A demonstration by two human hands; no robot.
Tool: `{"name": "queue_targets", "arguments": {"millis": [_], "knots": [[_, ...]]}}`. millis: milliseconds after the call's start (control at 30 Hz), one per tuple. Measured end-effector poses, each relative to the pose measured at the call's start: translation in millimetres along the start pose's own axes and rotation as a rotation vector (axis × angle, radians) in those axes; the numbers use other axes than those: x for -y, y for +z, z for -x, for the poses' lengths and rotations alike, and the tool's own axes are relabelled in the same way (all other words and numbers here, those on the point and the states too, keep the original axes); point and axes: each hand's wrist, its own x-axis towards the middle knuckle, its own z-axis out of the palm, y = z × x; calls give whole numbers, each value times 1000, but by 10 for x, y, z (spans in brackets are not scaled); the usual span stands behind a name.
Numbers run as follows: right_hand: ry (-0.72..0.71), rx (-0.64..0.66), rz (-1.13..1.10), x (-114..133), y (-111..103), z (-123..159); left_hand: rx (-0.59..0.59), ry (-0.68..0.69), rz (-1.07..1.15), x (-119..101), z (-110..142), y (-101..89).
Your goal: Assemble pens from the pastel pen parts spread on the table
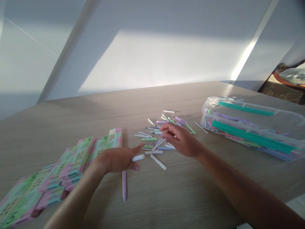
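My left hand [116, 160] is closed around a short white pen part [138, 157], one end of which sticks out between thumb and fingers. Below that hand a purple pen [124, 187] lies on the table, its upper end hidden behind the hand. My right hand [182, 140] hovers over a loose pile of pen parts, fingers loosely bent and thumb apart, with nothing visible in it. Among the pile are green caps [149, 139], purple pieces [180, 121], a blue piece [165, 148], thin white refills [145, 135] and a white piece [158, 162] at the near edge.
Several green and pink printed boxes marked 5 [81, 152] overlap in a row at the left. On the right, a clear plastic bin [252, 127] with teal strips holds many pen pieces. A lone refill [200, 127] lies beside it. A white wall [152, 63] rises behind the wooden table [186, 197].
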Motion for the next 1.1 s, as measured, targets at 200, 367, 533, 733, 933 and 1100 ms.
{"name": "queue_targets", "arguments": {"millis": [200,367,533,733,933,1100], "knots": [[233,187,572,-530,30,182,36,-6,-13,11,14,21],[196,345,669,-646,194,266,49,-11,-23,13,2,26],[214,281,680,-749,253,264,52,12,-31,20,-13,42],[274,109,553,-862,95,187,37,39,-32,49,-23,77],[381,-200,444,-1058,-165,155,43,37,-40,39,-53,92],[331,-98,459,-986,-41,144,54,31,-57,19,-76,89]]}}
